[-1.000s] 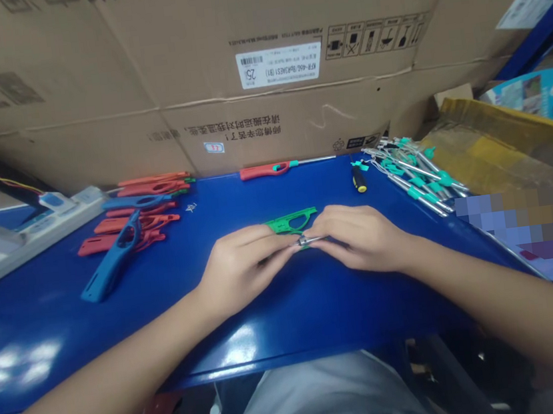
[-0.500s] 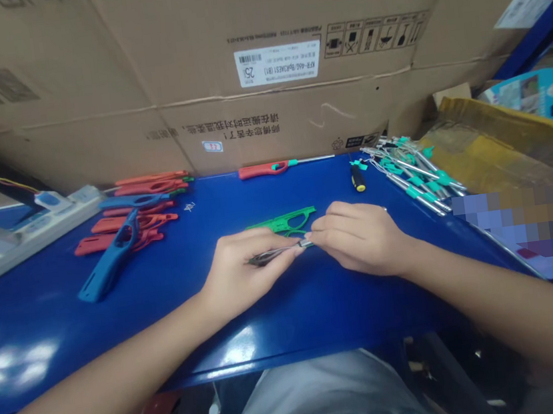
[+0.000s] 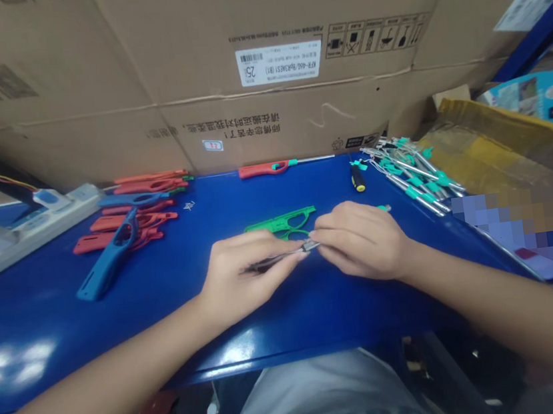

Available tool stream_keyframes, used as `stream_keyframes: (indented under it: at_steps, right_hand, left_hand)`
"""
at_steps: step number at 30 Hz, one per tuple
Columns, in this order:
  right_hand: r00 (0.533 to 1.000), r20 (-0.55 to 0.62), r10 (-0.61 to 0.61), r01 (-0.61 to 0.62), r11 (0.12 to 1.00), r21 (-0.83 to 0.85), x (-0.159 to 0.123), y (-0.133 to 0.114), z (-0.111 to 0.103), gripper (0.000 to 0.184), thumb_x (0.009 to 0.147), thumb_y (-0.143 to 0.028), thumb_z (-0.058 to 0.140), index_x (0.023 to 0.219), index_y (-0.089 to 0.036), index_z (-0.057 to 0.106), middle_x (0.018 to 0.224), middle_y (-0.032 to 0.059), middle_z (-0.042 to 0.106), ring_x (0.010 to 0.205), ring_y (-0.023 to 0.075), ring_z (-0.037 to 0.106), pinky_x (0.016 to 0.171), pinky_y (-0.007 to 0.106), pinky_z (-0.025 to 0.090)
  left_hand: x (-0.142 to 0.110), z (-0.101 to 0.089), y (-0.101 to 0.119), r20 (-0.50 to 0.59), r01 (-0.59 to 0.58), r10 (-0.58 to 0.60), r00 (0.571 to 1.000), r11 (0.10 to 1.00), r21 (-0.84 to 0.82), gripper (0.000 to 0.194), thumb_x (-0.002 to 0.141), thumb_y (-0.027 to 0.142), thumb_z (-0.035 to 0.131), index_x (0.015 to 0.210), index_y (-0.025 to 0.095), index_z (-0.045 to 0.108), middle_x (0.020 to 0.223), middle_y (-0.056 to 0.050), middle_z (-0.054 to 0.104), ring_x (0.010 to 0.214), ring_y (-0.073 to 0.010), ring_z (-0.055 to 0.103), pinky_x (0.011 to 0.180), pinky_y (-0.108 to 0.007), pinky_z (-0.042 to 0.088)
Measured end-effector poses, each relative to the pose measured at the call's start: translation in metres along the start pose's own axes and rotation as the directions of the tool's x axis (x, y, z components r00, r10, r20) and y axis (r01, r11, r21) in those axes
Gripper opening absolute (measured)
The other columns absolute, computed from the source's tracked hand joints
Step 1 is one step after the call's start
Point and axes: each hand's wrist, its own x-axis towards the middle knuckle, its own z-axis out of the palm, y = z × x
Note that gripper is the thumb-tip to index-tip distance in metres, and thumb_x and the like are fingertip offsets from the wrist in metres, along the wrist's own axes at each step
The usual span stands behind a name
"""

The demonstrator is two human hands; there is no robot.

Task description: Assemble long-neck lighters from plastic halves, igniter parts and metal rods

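Note:
Between my two hands is a small silvery metal piece with thin wires (image 3: 310, 246), most of it hidden by fingers. My left hand (image 3: 248, 267) is closed, pinching the wire side with thumb and forefinger. The fingertips of my right hand (image 3: 361, 240) are closed on the metal end. Just beyond my fingers lies a green plastic lighter casing (image 3: 281, 222) with a trigger loop, flat on the blue table (image 3: 291, 326). A small teal tip (image 3: 384, 208) shows behind my right hand; what it belongs to is hidden.
Red lighter casings (image 3: 109, 240) and a blue casing (image 3: 109, 261) lie left, by a white power strip (image 3: 27, 231). At the back are a red lighter with a metal tube (image 3: 264, 169) and a screwdriver (image 3: 358, 178). Metal tubes with teal parts (image 3: 417, 179) pile up right, before a cardboard wall (image 3: 140, 82).
My hands have shifted slightly, turning the metal piece between them; the wires by my left hand came into view. More of the green casing shows, and a teal tip has appeared behind my right hand.

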Motion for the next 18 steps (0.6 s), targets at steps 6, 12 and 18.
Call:
stream_keyframes:
  at_steps: [6, 12, 18]
  right_hand:
    - [0.979, 0.196, 0.045, -0.089, 0.971, 0.223, 0.005, 0.002, -0.004, 0.020, 0.095, -0.018, 0.053, 0.112, -0.011, 0.061, 0.103, 0.0175, 0.067, 0.095, 0.0250, 0.062, 0.079, 0.042, 0.054]
    - [0.964, 0.264, 0.038, -0.080, 0.986, 0.149, 0.000, 0.006, -0.006, 0.014, 0.097, -0.016, 0.053, 0.103, -0.011, 0.065, 0.093, 0.0113, 0.071, 0.080, 0.0181, 0.066, 0.068, 0.029, 0.052]
    - [0.956, 0.288, 0.057, -0.084, 0.993, 0.081, -0.001, 0.006, -0.006, 0.019, 0.101, -0.021, 0.050, 0.106, -0.014, 0.066, 0.085, 0.0046, 0.073, 0.068, 0.0130, 0.065, 0.059, 0.025, 0.046]
  left_hand:
    - [-0.003, -0.004, -0.003, 0.051, -0.211, 0.205, 0.977, 0.964, 0.162, 0.012, 0.088, 0.016, 0.072, 0.100, 0.017, 0.074, 0.071, 0.000, 0.072, 0.058, -0.0099, 0.064, 0.058, -0.021, 0.050]
    - [-0.007, -0.005, -0.011, 0.107, -0.257, 0.238, 0.965, 0.933, 0.250, 0.017, 0.088, 0.017, 0.071, 0.105, 0.018, 0.072, 0.073, 0.000, 0.072, 0.062, -0.0104, 0.065, 0.060, -0.022, 0.049]
    - [-0.007, -0.004, -0.016, 0.099, -0.281, 0.264, 0.959, 0.920, 0.273, 0.018, 0.085, 0.016, 0.075, 0.103, 0.016, 0.072, 0.074, -0.001, 0.072, 0.063, -0.0111, 0.067, 0.062, -0.022, 0.050]
